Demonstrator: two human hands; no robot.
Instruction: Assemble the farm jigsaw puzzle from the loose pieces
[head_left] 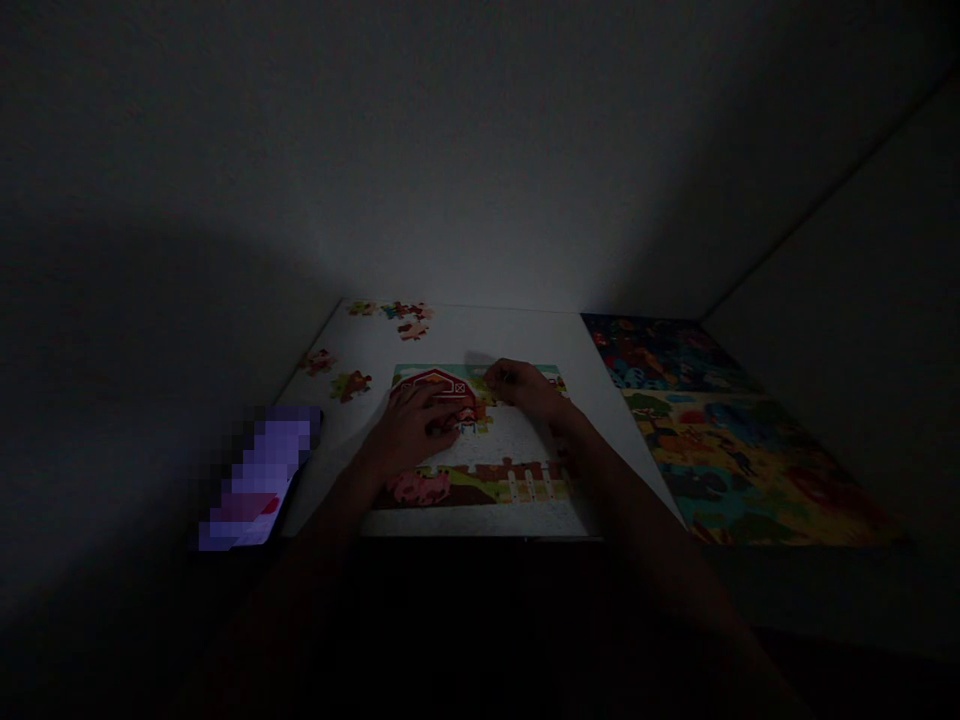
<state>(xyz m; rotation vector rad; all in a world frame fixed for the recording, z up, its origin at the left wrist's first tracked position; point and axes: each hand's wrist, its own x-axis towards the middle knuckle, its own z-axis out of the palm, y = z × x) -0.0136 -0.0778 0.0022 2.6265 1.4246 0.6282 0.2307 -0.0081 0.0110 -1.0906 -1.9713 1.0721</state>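
Observation:
A partly built farm jigsaw with a red barn, a pink pig and a fence lies on a white table in a dim room. My left hand rests flat on the puzzle's middle, fingers stretched toward the barn. My right hand lies on the puzzle's upper right part, fingers curled down onto a piece area; what they press or hold is too dark to name. Loose puzzle pieces lie to the left, and more loose pieces sit at the far left corner.
A finished colourful animal puzzle lies to the right of the white table. A lit phone screen sits at the table's near left corner. Walls close in behind and on the right.

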